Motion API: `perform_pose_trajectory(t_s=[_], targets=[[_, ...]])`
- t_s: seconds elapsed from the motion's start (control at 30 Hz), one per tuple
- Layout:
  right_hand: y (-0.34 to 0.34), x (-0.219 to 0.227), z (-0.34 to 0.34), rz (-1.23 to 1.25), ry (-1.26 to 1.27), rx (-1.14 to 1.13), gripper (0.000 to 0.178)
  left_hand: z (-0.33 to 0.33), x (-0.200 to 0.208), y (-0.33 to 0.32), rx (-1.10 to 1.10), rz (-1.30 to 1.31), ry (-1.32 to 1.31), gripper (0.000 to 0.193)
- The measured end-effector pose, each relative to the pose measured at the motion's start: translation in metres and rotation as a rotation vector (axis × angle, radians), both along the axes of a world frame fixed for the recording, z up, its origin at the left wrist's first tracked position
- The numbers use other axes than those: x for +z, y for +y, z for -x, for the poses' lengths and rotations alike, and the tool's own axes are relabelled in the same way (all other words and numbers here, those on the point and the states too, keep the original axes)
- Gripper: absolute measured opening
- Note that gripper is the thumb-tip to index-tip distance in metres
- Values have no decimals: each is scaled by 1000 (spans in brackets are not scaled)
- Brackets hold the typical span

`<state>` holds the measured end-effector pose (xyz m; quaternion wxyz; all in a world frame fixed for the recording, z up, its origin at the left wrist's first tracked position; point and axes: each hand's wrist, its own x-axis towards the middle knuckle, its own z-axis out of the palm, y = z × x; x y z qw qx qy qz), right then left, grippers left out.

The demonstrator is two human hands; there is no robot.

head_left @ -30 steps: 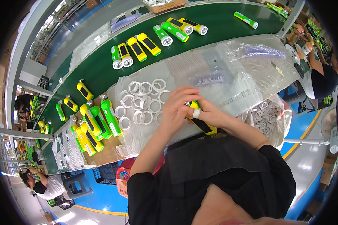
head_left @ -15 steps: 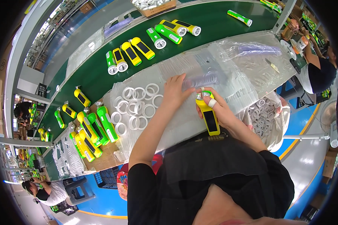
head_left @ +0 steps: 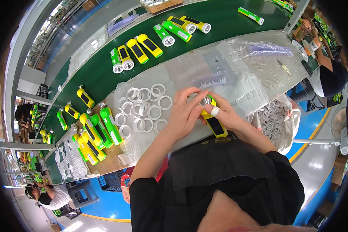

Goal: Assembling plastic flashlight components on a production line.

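A yellow flashlight (head_left: 215, 127) with a dark panel and a green rim stands tilted in front of my body, its reflector facing up. My right hand (head_left: 227, 115) is wrapped round it just below the head, a white band on the thumb. Across the head from the other side lies my left hand (head_left: 186, 114), fingers bent and closed on its rim. Whether a clear disc sits under those fingertips I cannot tell. Just beyond the hands a row of clear round discs (head_left: 210, 80) lies on the plastic-covered bench. Several white rings (head_left: 144, 109) are spread left of my left hand.
Yellow and green flashlights (head_left: 91, 133) lie grouped at the left, with more (head_left: 135, 51) along the green conveyor (head_left: 216, 23). A bag of white rings (head_left: 272, 121) hangs at the right bench edge. A small blade (head_left: 284, 66) lies at the right. Other people work nearby.
My left hand has moved from beside the clear discs toward me, onto the flashlight's head. My right hand keeps its hold on the flashlight.
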<state>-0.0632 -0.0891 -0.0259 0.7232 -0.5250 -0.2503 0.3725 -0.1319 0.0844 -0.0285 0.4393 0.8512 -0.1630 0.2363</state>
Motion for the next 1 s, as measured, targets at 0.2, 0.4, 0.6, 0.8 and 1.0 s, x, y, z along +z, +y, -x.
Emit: perform_pose_trajectory(t_s=[0.2, 0.4, 0.6, 0.8, 1.0], targets=[[8, 2, 6, -14, -49, 101, 40, 5, -9, -4, -34, 82, -126, 36], [19, -8, 13, 0, 80, 101, 41, -1, -21, 1, 14, 87, -238, 35], [33, 0, -23, -228, -86, 32, 39, 8, 1, 28, 299, 16, -219, 28], [53, -8, -30, -183, -244, -74, 45, 27, -28, 66, 412, -684, 160, 27], [54, -11, -30, -191, -316, -46, 39, 12, 8, 45, 219, 243, -41, 21]])
